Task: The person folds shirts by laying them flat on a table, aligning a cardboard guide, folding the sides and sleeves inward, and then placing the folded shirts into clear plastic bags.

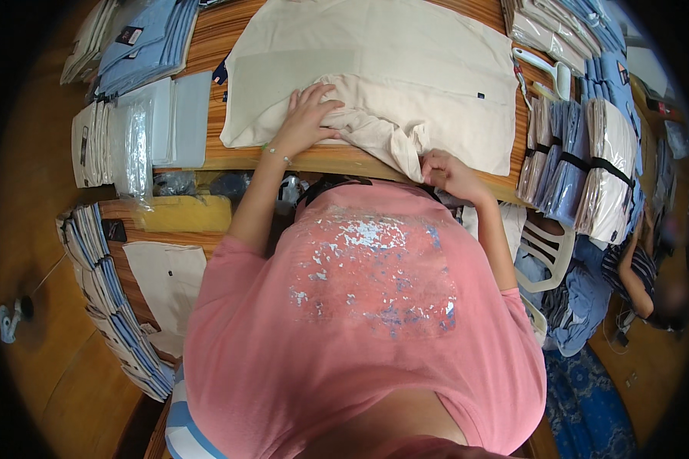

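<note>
A large cream cloth piece (436, 53) lies spread on the wooden table in front of me. On its near part, a smaller cream cloth (367, 115) is bunched and wrinkled, partly over a pale flat panel (283, 76). My left hand (308, 118) rests on the wrinkled cloth with its fingers spread. At the table's near edge, my right hand (450, 176) has its fingers curled at the lower right end of that same cloth, pinching it. Those right fingertips are partly hidden.
Plastic-wrapped bundles (608, 164) and a white-handled tool (543, 65) sit at the right. Blue packed stacks (149, 38) and clear bags (134, 145) stand at the left. Folded cloths (168, 275) lie on a lower surface. A person's arm (631, 275) shows at far right.
</note>
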`<action>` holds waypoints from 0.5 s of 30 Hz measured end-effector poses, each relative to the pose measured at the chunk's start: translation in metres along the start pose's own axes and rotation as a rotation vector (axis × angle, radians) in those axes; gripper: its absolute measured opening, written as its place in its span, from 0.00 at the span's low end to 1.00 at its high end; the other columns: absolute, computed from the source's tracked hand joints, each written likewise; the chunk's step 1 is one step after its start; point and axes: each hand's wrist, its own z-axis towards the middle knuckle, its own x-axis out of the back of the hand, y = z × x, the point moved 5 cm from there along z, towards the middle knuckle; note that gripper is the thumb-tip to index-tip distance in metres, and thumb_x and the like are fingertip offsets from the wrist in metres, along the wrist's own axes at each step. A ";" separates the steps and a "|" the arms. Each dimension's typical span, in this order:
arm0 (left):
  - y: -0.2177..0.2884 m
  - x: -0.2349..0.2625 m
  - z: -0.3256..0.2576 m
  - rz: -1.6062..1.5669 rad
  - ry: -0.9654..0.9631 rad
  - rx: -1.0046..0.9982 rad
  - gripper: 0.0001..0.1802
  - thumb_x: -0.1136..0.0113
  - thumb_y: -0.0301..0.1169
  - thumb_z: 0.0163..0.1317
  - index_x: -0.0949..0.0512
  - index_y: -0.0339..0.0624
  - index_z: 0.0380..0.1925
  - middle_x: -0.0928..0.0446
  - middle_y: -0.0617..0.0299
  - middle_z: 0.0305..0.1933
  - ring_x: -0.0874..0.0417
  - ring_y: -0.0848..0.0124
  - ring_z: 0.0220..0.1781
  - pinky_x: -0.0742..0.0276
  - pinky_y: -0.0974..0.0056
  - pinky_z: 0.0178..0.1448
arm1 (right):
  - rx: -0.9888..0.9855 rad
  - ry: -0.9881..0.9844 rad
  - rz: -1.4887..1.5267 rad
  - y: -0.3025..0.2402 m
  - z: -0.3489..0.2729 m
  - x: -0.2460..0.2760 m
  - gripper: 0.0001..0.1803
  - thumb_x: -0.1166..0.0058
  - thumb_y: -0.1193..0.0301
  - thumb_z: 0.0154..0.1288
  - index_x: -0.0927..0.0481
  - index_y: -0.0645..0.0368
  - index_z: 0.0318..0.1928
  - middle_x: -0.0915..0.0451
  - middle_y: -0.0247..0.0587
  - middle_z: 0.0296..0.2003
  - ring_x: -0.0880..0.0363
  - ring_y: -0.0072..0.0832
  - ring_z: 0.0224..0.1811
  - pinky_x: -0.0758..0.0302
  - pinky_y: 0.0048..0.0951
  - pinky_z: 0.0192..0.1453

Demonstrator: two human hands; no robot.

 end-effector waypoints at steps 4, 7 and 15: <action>-0.004 0.010 -0.007 0.028 -0.023 -0.046 0.11 0.34 0.33 0.46 0.20 0.52 0.32 0.40 0.63 0.66 0.49 0.57 0.71 0.59 0.41 0.71 | -0.127 -0.056 -0.223 0.014 -0.003 -0.005 0.03 0.48 0.80 0.50 0.25 0.64 0.29 0.23 0.46 0.29 0.25 0.38 0.32 0.30 0.32 0.38; -0.010 0.006 -0.013 0.009 0.013 -0.082 0.07 0.36 0.30 0.45 0.21 0.51 0.27 0.40 0.64 0.66 0.49 0.55 0.71 0.58 0.40 0.70 | -0.100 -0.008 -0.273 0.004 0.001 -0.007 0.04 0.50 0.80 0.50 0.25 0.64 0.29 0.23 0.50 0.26 0.26 0.43 0.29 0.30 0.35 0.35; -0.008 0.046 0.036 -0.521 0.239 0.035 0.20 0.39 0.29 0.52 0.26 0.46 0.47 0.36 0.54 0.61 0.40 0.58 0.66 0.45 0.60 0.69 | -0.062 0.354 0.016 -0.005 0.005 0.014 0.02 0.53 0.78 0.61 0.29 0.62 0.36 0.29 0.42 0.24 0.32 0.30 0.28 0.33 0.28 0.36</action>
